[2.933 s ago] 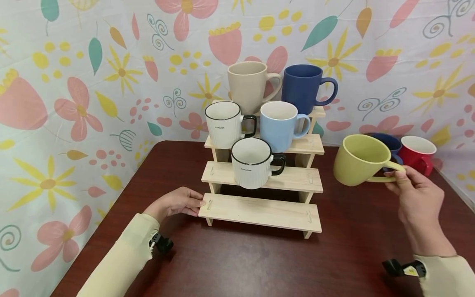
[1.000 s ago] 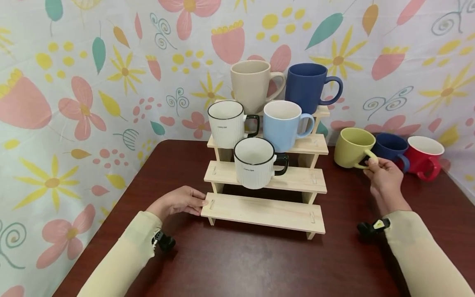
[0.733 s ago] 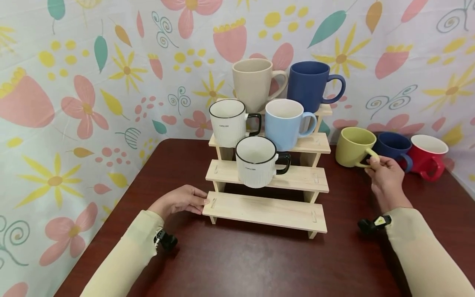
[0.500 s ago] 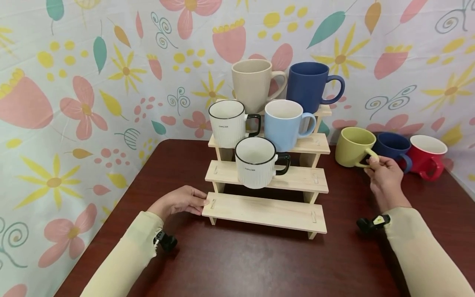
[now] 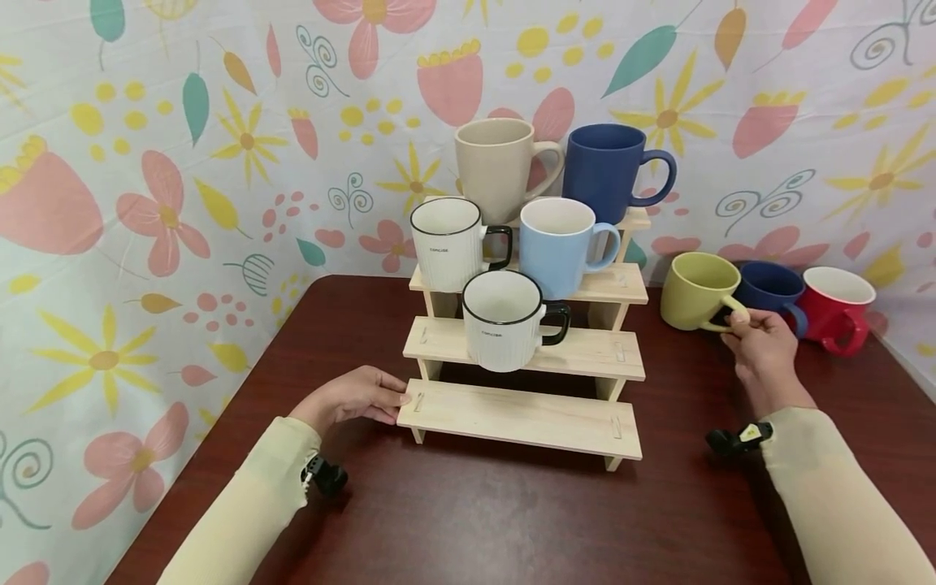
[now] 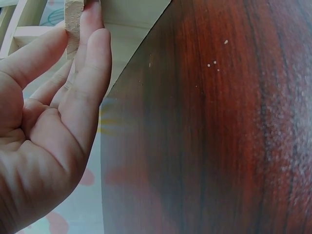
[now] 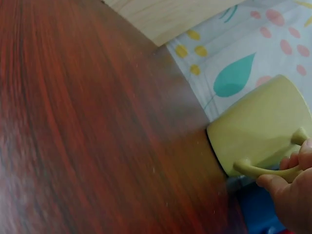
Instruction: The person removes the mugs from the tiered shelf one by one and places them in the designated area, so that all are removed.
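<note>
My right hand (image 5: 764, 353) pinches the handle of a yellow-green mug (image 5: 698, 292), which stands upright at the table's back right. In the right wrist view the thumb and fingers close round that mug's handle (image 7: 263, 171). My left hand (image 5: 358, 398) grips the left end of the lowest step of a wooden tiered rack (image 5: 519, 416). The left wrist view has the board's end (image 6: 73, 29) between thumb and fingers. On the rack's upper steps sit a beige mug (image 5: 493, 175), a dark blue mug (image 5: 601, 175), a light blue mug (image 5: 554, 252) and two white black-rimmed mugs (image 5: 500, 329).
Right of the yellow-green mug stand another dark blue mug (image 5: 771, 284) and a red mug (image 5: 834, 309), close together. The brown table (image 5: 475, 520) meets a flowered cloth (image 5: 183, 203) at the back and left.
The yellow-green mug, held in the air by my right hand earlier, has come down onto the table beside the second dark blue mug. My left hand keeps its place on the rack.
</note>
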Tool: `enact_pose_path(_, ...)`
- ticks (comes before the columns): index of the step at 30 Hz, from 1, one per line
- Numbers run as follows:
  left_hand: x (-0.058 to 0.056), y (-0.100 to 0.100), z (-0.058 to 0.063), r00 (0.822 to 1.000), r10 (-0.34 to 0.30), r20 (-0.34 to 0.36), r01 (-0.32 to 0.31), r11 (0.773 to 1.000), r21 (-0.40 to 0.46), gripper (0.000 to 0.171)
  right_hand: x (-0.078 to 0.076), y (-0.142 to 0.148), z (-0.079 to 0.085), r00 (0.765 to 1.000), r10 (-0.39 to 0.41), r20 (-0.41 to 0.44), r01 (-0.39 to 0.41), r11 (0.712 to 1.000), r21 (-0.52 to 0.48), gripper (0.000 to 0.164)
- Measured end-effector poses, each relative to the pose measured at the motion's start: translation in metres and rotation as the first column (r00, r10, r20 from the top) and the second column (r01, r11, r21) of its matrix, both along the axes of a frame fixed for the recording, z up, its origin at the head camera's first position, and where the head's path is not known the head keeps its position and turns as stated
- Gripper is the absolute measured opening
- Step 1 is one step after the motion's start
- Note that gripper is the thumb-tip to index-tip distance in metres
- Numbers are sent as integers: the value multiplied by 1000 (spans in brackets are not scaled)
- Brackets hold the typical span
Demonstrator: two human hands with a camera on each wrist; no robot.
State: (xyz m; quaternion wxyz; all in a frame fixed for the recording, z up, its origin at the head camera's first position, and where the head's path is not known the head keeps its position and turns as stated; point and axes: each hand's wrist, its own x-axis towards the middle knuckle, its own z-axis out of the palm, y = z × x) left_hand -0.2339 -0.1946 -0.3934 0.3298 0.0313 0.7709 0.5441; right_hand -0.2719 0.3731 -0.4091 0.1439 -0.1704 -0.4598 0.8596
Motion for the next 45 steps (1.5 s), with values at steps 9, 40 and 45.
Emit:
enact_pose_path(9, -1, 0, -1, 1000, 3, 2, -3, 1000, -9, 46, 5, 2, 1, 1000, 8, -13, -8, 1000, -2, 17)
enact_pose_path(40, 2, 0, 1, 1000, -4, -18, 4, 1000, -9, 46, 14, -5, -2, 993, 90, 73, -104, 969, 222, 23)
enact_pose_path(45, 3, -1, 1, 1000, -7, -22, 7, 1000, -14, 45, 13, -5, -2, 994, 95, 61, -106, 969, 222, 23)
